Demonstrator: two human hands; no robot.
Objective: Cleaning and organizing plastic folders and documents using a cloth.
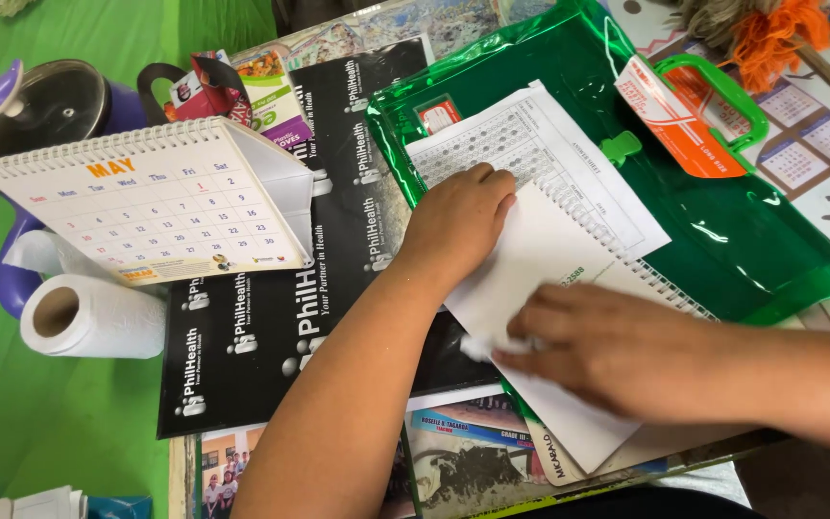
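Head view: we pin the white sheet (pixel 540 259) and wipe it.
Our left hand (pixel 458 221) presses flat, fingers spread narrow; our right hand (pixel 617 351) pinches a tissue wad (pixel 492 346). The sheet lies half on the green plastic case (pixel 761 231), which holds printed forms; it could crease or slide off it, we reckon.
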